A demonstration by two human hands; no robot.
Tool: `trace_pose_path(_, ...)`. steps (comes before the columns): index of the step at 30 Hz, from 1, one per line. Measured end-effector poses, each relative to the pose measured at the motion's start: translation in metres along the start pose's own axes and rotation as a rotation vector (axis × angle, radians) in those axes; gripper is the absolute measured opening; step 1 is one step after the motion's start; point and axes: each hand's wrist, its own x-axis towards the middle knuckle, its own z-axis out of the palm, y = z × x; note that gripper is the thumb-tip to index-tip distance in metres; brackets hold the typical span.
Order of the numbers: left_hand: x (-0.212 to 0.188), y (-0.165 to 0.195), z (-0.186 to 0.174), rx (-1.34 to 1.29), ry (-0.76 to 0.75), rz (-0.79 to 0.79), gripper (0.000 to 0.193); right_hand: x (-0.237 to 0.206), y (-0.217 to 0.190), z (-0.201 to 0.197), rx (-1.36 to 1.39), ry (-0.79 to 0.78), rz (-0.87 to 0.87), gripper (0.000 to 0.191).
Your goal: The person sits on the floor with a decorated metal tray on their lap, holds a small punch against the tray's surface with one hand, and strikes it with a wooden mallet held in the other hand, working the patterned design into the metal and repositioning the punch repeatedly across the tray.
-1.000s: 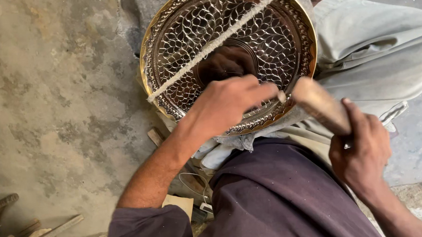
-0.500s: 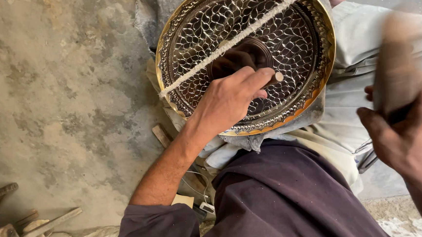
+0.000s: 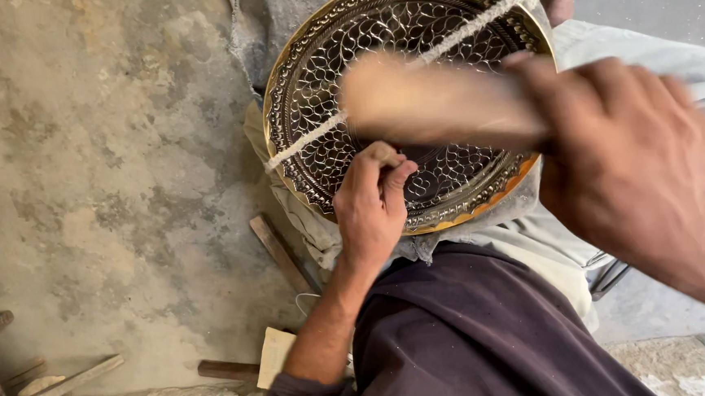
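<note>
A round brass plate (image 3: 313, 86) with an engraved lattice pattern rests on my lap, tied across by a white cord (image 3: 457, 38). My left hand (image 3: 373, 209) lies on the plate's lower part, fingers pinched around a small tool that is mostly hidden. My right hand (image 3: 627, 157) is raised close to the camera and grips a wooden mallet handle (image 3: 428, 104), which is blurred and crosses in front of the plate.
A rough concrete floor (image 3: 81, 157) spreads to the left. A wooden stick (image 3: 281, 255) lies under the plate's edge. More wooden-handled tools (image 3: 46, 388) lie at the lower left, and a pale block (image 3: 274, 356) sits by my left elbow.
My right hand swung the mallet from the right side up and across in front of the plate. My left hand's fingers curled in tighter on the plate. The view moved closer.
</note>
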Motion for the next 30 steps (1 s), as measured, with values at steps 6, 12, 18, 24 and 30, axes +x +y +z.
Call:
trace_pose_path(6, -0.027, -0.002, 0.013, -0.109, 0.185, -0.245, 0.023, 0.038, -0.029, -0.037, -0.292, 0.001, -0.262, 0.05)
trace_pose_path(12, -0.031, -0.01, 0.015, -0.031, 0.183, -0.125, 0.018, 0.047, -0.031, -0.048, -0.465, -0.165, -0.317, 0.067)
trace_pose_path(18, -0.019, -0.002, 0.011, -0.05, 0.136, -0.152, 0.018, 0.038, -0.015, -0.039, 0.098, -0.133, -0.094, 0.069)
trace_pose_path(24, 0.004, -0.006, 0.0, 0.021, -0.056, 0.103, 0.022, 0.012, 0.012, -0.01, 0.369, -0.081, 0.089, 0.062)
trace_pose_path(30, 0.03, -0.008, -0.004, 0.087, -0.443, 0.197, 0.033, -0.04, 0.024, 0.024, 0.634, -0.06, 0.409, 0.061)
